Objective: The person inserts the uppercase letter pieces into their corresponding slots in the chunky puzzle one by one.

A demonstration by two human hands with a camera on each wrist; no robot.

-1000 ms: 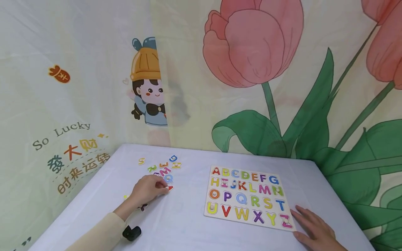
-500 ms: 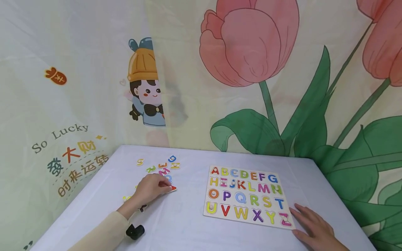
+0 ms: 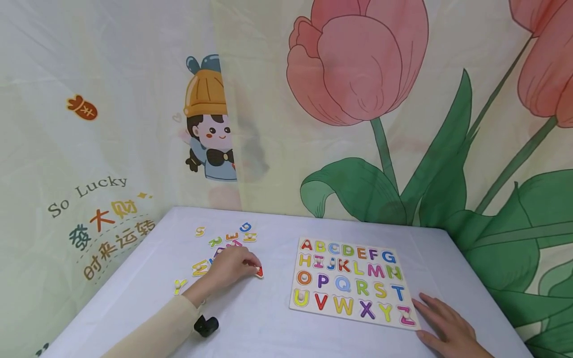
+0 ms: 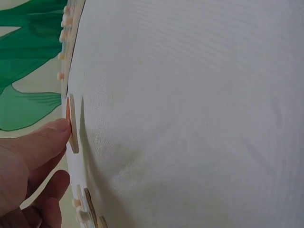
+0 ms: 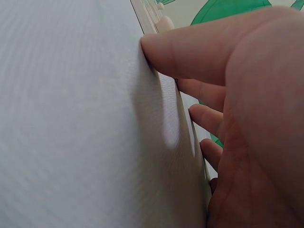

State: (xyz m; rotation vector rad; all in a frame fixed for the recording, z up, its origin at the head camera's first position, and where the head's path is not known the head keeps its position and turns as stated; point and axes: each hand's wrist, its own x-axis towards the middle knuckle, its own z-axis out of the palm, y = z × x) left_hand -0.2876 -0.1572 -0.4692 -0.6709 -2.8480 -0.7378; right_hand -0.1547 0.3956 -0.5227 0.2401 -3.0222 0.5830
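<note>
My left hand (image 3: pixel 233 268) pinches a small red letter piece (image 3: pixel 260 272) between thumb and fingers, over the table left of the alphabet board (image 3: pixel 332 289). Tilted on edge in the left wrist view, the letter piece (image 4: pixel 73 135) shows a pale wooden side and casts a shadow on the cloth. Which letter it is, I cannot tell. The board carries rows of coloured letters from A to Z, some with knobs. My right hand (image 3: pixel 449 320) lies at the board's lower right corner by the pink Z, fingers spread and fairly straight, thumb down on the table.
Several loose letter pieces lie around and behind the left hand, among them a yellow Y (image 3: pixel 179 286), a yellow-orange W (image 3: pixel 199 267), a green R (image 3: pixel 216 242) and a yellow S (image 3: pixel 200 231). A black object (image 3: pixel 206 326) shows beside the left wrist. A printed curtain (image 3: pixel 268 99) hangs behind the table.
My left hand has moved right toward the board with the red letter piece, uncovering the W and Y pieces behind it. The right hand has stayed at the board's corner.
</note>
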